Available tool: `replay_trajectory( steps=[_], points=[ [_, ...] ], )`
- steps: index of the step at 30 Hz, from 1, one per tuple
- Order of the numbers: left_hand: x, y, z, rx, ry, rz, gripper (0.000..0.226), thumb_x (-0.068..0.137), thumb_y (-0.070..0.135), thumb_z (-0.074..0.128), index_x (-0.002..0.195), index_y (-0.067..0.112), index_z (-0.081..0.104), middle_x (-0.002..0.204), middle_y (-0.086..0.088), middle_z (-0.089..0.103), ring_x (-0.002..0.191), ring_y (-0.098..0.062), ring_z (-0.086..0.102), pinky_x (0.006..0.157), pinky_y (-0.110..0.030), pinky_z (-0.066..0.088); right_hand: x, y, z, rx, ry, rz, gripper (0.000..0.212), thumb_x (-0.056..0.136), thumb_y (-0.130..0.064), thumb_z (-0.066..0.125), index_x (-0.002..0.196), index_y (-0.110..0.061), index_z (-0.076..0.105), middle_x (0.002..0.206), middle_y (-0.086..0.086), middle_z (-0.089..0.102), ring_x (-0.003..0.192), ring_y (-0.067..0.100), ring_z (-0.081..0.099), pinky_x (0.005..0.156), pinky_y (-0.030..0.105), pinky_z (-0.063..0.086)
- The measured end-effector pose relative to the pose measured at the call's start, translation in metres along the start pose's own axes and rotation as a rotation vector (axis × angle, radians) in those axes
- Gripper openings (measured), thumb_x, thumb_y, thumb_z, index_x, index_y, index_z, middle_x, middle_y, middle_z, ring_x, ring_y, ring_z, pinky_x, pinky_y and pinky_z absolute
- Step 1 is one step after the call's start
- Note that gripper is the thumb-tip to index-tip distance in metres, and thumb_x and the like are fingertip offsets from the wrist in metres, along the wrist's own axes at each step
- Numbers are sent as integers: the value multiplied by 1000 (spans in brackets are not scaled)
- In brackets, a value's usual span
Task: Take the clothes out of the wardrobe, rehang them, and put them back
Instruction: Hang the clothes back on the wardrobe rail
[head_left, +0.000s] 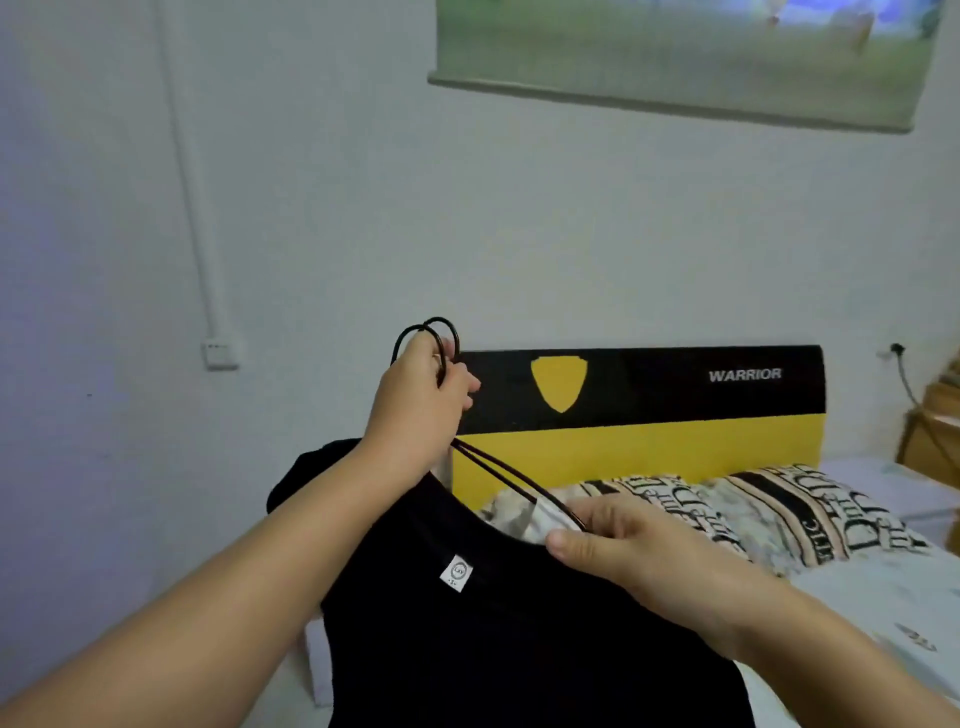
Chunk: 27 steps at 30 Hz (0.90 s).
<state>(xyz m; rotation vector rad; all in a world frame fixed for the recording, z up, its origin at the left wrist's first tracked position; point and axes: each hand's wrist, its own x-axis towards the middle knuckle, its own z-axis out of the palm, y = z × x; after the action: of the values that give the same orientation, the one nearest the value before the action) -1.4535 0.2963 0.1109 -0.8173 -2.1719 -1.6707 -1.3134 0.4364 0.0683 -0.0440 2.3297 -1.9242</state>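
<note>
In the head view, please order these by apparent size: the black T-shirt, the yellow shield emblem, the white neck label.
1. Black cotton T-shirt, though nearest the camera.
2. Yellow shield emblem on the headboard.
3. Small white neck label.

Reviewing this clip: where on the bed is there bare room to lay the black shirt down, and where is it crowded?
Bare light sheet shows on the bed's near right part, bordered by the patterned pillows behind and the right hand. It is crowded by the headboard, where the pillows lie. The left hand grips the hangers carrying the black shirt.
</note>
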Motion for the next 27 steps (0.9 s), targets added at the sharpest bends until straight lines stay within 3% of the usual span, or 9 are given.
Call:
replay_trajectory(
  steps=[4,7,11,14,16,19,22,25,27],
  points=[
    [14,-41,-51,340,136,-105,18,92,20,49,109,14,49,101,-2,56,95,-21,50,78,-27,36,64,-11,28,-35,-105,-17,18,93,-19,55,98,-7,67,76,5,64,63,12,59,54,18,43],
    [15,-62,-86,467,243,-216,34,92,26,49,123,12,49,122,-8,48,120,-25,42,100,-33,34,110,-12,48,-119,-161,-138,28,86,-29,63,93,-1,64,80,12,61,72,22,55,65,31,41],
    [5,-78,-117,465,499,-424,42,91,34,51,127,14,43,132,-7,35,130,-24,28,104,-31,27,162,-17,76,-186,-216,-281,17,91,-21,59,76,-13,62,66,-1,57,61,7,50,60,22,37],
    [-9,-87,-131,348,683,-512,23,91,37,49,101,17,44,118,-5,42,122,-23,36,94,-30,31,191,-25,102,-225,-283,-376,20,90,-22,58,73,-13,56,58,-6,47,51,3,41,53,16,33],
    [-16,-91,-140,153,690,-549,26,93,40,44,77,20,43,93,-7,57,93,-18,55,74,-25,38,208,-32,123,-208,-326,-412,23,91,-21,56,69,-16,51,50,-11,41,43,1,35,45,14,29],
    [-24,-93,-152,6,609,-607,33,92,33,45,66,16,50,59,3,52,53,-7,48,52,-18,36,233,-38,163,-164,-401,-440,25,92,-18,55,68,-18,50,42,-13,42,39,0,36,45,13,29],
    [-25,-108,-175,24,596,-610,15,83,16,54,69,12,53,65,-4,53,60,-13,49,58,-21,38,256,-45,203,-131,-487,-461,20,92,-14,55,74,-21,58,42,-17,49,41,-4,44,44,8,31],
    [-21,-123,-213,-15,591,-602,11,72,20,52,72,10,52,73,-13,52,67,-19,47,63,-29,36,280,-55,239,-112,-528,-454,38,90,-12,55,55,-24,51,36,-14,43,35,-2,40,41,10,29],
    [-18,-137,-244,-33,577,-591,8,83,18,53,79,11,52,78,-10,49,71,-20,43,58,-27,34,297,-61,264,-72,-530,-406,45,90,-14,55,46,-20,46,37,-12,37,36,1,33,44,14,24]
  ],
)
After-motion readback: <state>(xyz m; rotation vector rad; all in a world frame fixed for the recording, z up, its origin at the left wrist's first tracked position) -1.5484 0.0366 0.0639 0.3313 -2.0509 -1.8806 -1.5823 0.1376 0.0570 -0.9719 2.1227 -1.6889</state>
